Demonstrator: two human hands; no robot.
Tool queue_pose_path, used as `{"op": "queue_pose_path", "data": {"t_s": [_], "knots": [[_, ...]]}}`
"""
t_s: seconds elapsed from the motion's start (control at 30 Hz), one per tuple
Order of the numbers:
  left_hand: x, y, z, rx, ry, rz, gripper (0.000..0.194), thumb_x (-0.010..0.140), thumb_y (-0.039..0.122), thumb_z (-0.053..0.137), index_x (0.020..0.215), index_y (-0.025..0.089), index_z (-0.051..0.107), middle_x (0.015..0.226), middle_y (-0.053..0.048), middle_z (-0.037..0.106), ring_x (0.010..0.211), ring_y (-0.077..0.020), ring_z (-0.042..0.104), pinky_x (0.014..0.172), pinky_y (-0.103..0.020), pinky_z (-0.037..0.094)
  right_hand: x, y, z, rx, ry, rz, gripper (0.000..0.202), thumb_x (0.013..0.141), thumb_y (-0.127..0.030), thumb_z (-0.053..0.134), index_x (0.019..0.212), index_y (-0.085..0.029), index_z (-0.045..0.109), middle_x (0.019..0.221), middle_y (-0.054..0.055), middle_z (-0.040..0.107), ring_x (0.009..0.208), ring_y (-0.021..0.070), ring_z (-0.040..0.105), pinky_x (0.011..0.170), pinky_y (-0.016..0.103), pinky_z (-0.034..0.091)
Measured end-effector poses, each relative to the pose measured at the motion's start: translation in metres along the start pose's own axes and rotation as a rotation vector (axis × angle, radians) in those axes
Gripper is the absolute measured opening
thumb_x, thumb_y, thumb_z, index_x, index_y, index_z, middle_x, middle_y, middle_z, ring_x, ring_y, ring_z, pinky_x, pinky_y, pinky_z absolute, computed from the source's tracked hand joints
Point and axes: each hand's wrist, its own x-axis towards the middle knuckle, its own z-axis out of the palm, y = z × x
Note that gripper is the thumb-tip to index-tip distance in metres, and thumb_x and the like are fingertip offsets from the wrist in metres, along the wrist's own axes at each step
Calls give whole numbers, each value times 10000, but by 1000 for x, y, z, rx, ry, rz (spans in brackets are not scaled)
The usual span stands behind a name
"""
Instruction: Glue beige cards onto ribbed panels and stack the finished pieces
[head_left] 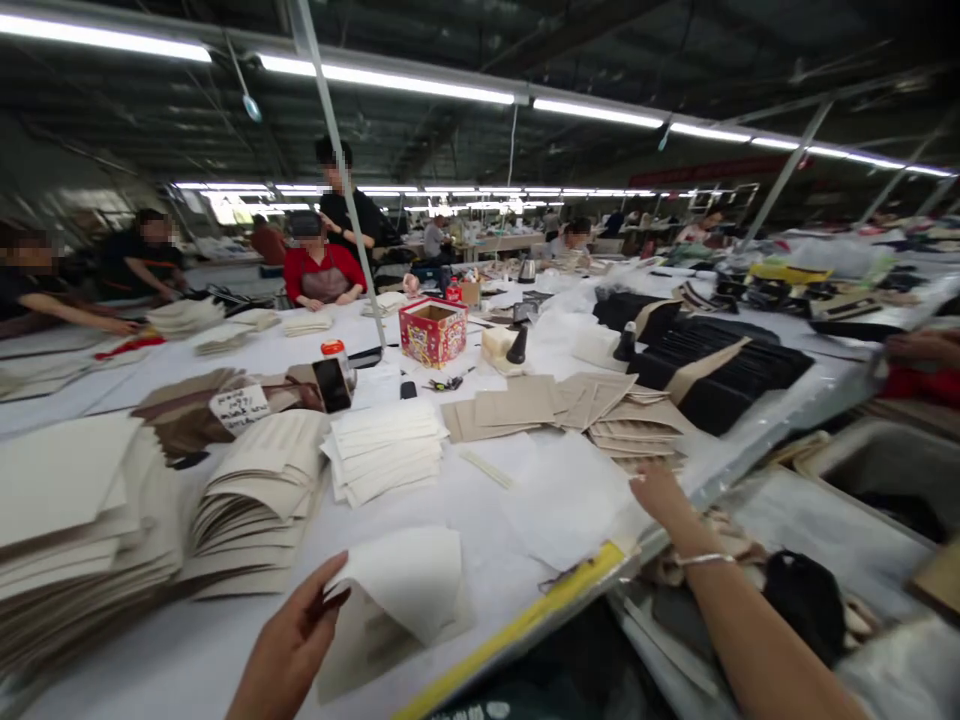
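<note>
My left hand [292, 635] is closed on the left corner of a white sheet [416, 575], with the corner pinched between thumb and fingers. The sheet curls up over a greyish-beige piece [360, 650] lying under it near the table's front. Over to the right, my right hand [664, 495] is at the near edge of a fanned stack of beige panels [634, 430]. Blur and the angle leave its grip unclear. A thin white sheet [566, 495] lies just left of that hand. Behind the left hand's sheet is a stack of white pieces [386, 450].
Tall stacks of off-white panels [60, 480] and curved panels [259, 490] stand at left. A red box [433, 333], a phone [331, 385] and black bundles [720, 365] sit farther back. Yellow tape [517, 635] edges the table. A person in red [324, 270] sits across.
</note>
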Motion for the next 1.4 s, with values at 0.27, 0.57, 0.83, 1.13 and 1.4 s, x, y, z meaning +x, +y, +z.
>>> {"op": "queue_pose_path", "data": {"t_s": [0.27, 0.57, 0.83, 1.13, 1.4], "knots": [[32, 89, 29, 661, 269, 897, 211, 846, 186, 457, 912, 177, 657, 807, -61, 666, 776, -159, 623, 740, -263, 514, -111, -130, 61, 300, -455, -743, 815, 663, -413, 685, 1354, -165, 330, 1339, 146, 423, 1206, 269, 420, 1002, 435, 359], [24, 136, -16, 174, -18, 624, 338, 736, 223, 638, 1066, 218, 566, 1328, -120, 463, 1177, -259, 473, 977, -419, 399, -112, -198, 24, 441, -658, -835, 274, 705, 1, 463, 822, -189, 623, 861, 36, 601, 837, 154, 550, 754, 270, 441], [-4, 88, 4, -214, -590, -54, 277, 760, 386, 581, 894, 166, 686, 910, -60, 692, 878, -229, 615, 784, -303, 478, -110, -207, 3, 405, -933, -769, 304, 691, -25, 449, 874, -180, 635, 866, 13, 631, 824, 143, 556, 767, 252, 422], [-18, 44, 13, -618, -64, -470, 427, 652, 466, 671, 939, 153, 628, 798, -45, 687, 768, -206, 633, 717, -304, 501, -127, -142, 78, 1173, -1414, -49, 751, 672, -772, 445, 1128, -185, 554, 1075, 107, 600, 967, 236, 575, 820, 385, 449], [-40, 31, 28, -748, -177, -524, 485, 590, 448, 730, 937, 129, 613, 814, -68, 693, 738, -210, 643, 725, -316, 503, -170, -140, 94, 995, -1473, 161, 608, 629, -550, 684, 1059, -132, 586, 820, 77, 648, 691, 198, 626, 637, 339, 514]]}}
